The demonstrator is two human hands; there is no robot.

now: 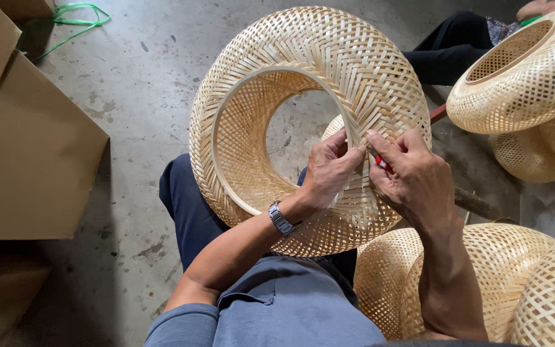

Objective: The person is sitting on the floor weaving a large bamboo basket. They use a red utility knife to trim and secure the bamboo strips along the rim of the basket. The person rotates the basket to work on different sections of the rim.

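A: Where's the woven bamboo shade (303,115) rel. to the hands?

B: On the person's lap, tilted on edge, big round opening facing up-left toward the camera. Both hands sit at its lower-right wall, just right of the opening's rim. The ring's axis runs roughly toward the viewer; the strips under the fingers run diagonal.

A: Left hand (329,170)?

B: Fingers curled, pinching a strip end at the weave, thumb side toward the right hand. Wristwatch (281,218) on that wrist. Clenched on the shade's strip, as far as I can see.

A: Right hand (412,177)?

B: Closed round a small red tool (380,162), only a bit of red shows betw. the fingers, can't tell what kind. Tip points left, into the same spot of weave. Index finger lies along the shade wall.

A: Which hand's nearer the work spot?

B: Both touch it; fingertips nearly meet. The spot lies up and left of the right grip, right at the left fingertips.

A: Surface, room?

B: Grey concrete floor (136,83), stained. Cardboard boxes (27,154) at left, green cord (75,16) up top. More woven shades: a pile (464,283) at lower right, touching the right forearm, another stack (528,83) upper right, where a second person's hand (537,8) and dark trouser leg (451,48) show.
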